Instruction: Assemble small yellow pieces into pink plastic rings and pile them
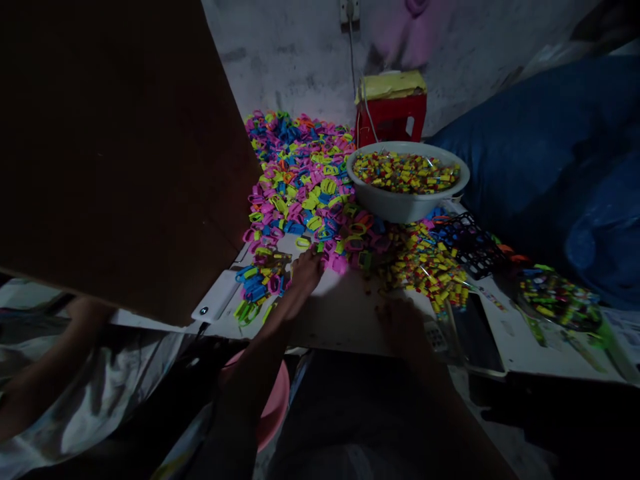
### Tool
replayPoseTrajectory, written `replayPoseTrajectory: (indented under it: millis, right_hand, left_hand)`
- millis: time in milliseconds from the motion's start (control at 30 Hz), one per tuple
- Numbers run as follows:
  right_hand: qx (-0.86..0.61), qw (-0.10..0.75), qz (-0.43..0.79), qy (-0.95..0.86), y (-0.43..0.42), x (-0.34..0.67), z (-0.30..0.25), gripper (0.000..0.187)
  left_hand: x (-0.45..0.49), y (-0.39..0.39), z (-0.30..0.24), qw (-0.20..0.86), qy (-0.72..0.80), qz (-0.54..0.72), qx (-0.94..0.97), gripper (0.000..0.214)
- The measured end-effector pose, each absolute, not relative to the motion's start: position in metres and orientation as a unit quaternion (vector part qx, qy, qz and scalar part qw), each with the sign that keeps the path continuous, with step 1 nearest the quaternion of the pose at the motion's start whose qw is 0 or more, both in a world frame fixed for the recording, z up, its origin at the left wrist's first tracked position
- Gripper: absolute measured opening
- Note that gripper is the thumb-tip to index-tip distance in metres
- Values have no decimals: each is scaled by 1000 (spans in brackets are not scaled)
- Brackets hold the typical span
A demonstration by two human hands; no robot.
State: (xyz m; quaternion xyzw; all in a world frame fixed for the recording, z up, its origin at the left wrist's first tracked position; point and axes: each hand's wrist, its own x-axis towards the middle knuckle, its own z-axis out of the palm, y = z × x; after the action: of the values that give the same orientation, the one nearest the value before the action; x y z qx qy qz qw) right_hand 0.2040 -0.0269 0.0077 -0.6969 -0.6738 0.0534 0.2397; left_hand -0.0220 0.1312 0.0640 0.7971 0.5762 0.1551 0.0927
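"Where's the left hand [306,268]?"

"Over the white worktop [327,317], fingers at the near edge of the heaped pink, blue and yellow plastic loops [313,200]. Whether it grips one, I can't tell."

"And the right hand [400,321]?"

"Apart from the left, in shadow, just beside the pile of small yellow-and-red pieces [434,267]. Its grip is too dark to tell."

"Farther out?"

"A pale round basin [395,208] of similar pieces, behind that pile."

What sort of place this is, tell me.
Likely a small makeshift workshop: a large heap of bright plastic pieces lies on the table, a pale basin holds many small yellow-and-red pieces, and similar small pieces lie piled before it.
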Motion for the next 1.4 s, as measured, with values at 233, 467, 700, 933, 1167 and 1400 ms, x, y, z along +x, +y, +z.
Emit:
replayPoseTrajectory:
  millis: [233, 467, 700, 933, 1167, 1400]
  right_hand:
    - [-660, 366, 235, -613, -57, 186, 33, 22]
    - [-592, 451, 242, -623, -83, 164, 64, 16]
    - [-574, 466, 163, -654, -91, 165, 96, 10]
    - [-567, 483, 162, -647, -97, 163, 99, 8]
    - [-542, 451, 165, -690, -99, 168, 101, 5]
    - [-570, 306, 122, -753, -104, 170, 110, 14]
  left_hand:
    - [-34, 106, 65, 190, 512, 184, 817, 11]
    - [-22, 13, 77, 445, 456, 289, 714, 27]
    - [-14, -30, 104, 468, 471, 263, 700, 57]
    - [-13, -36, 118, 387, 450, 264, 760, 49]
    - [-11, -37, 127, 399, 474, 232, 750, 49]
    - [-9, -37, 128, 445, 491, 177, 728, 42]
